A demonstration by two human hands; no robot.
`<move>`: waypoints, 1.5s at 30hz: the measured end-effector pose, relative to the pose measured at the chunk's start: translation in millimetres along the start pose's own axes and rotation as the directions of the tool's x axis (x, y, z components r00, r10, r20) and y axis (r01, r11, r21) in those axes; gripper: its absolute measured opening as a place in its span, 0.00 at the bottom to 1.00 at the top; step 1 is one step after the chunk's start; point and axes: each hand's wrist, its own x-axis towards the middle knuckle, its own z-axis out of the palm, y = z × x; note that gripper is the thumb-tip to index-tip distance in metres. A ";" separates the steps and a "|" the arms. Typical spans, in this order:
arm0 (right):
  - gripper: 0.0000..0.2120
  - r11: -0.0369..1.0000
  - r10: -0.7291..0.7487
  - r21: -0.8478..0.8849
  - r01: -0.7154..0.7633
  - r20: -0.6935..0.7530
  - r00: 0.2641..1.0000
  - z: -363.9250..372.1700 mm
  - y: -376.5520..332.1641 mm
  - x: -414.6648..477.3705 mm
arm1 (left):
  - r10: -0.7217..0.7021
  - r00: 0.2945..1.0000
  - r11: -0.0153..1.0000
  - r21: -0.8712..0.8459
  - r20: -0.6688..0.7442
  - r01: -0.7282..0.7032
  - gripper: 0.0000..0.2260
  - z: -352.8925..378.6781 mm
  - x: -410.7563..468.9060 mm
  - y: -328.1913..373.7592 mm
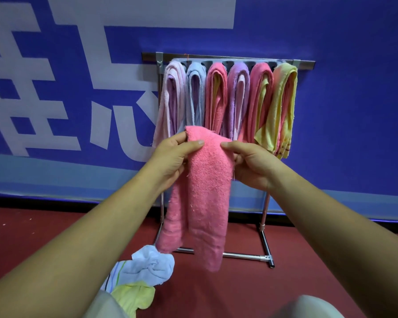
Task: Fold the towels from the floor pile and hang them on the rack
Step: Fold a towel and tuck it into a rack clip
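A pink towel (pixel 205 196) hangs folded lengthwise in front of me, its two ends dangling toward the floor. My left hand (pixel 172 157) pinches its top left edge and my right hand (pixel 251 164) grips its top right edge. Behind it stands a metal rack (pixel 265 257) with several folded towels (pixel 216 97) draped over its top bars, in pale pink, blue, pink, purple and yellow. On the red floor below my left arm lies a small pile: a light blue towel (pixel 147 267) and a yellow towel (pixel 136 297).
A blue wall banner with large white characters (pixel 55 88) runs right behind the rack. The red floor (pixel 239 290) spreads in front of it. My knees in light trousers (pixel 308 306) show at the bottom edge.
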 end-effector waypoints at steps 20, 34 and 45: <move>0.05 0.992 -0.125 -0.002 0.126 -0.146 0.981 6.4 -5.7 12.2 | 0.000 1.000 1.000 -0.005 0.002 0.000 0.11 -11.1 10.4 10.6; 0.15 0.937 -0.215 -0.278 0.211 0.016 0.976 50.9 -78.2 62.3 | -0.073 0.951 0.992 0.118 0.300 0.039 0.11 -38.1 48.6 78.1; 0.14 0.960 0.053 -0.279 0.021 0.256 0.965 48.4 -96.0 113.9 | -0.141 0.961 0.989 0.074 0.237 0.127 0.20 -82.2 104.1 103.8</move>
